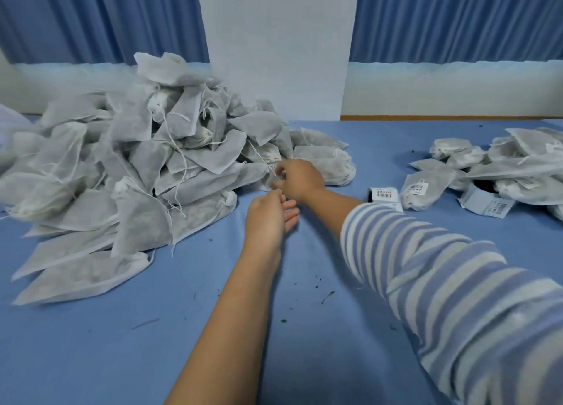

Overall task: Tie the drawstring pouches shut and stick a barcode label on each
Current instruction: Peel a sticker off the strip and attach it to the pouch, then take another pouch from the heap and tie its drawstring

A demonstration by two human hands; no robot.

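Blue cloth (91, 359) over whole table. Large heap of grey drawstring pouches (122, 173) at left; smaller labelled pile (502, 166) at far right, well apart. Label roll (487, 205) tucked against that pile. Right hand (300, 179) at heap's near edge, fingers curled, pinching thin drawstring (275, 174). Left hand (268, 218) just below, fingers loosely together; whether holding anything, cannot tell.

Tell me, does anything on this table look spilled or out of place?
Yes: dark flecks lie scattered on the blue table in the foreground, possibly filling leaked from the pouches.
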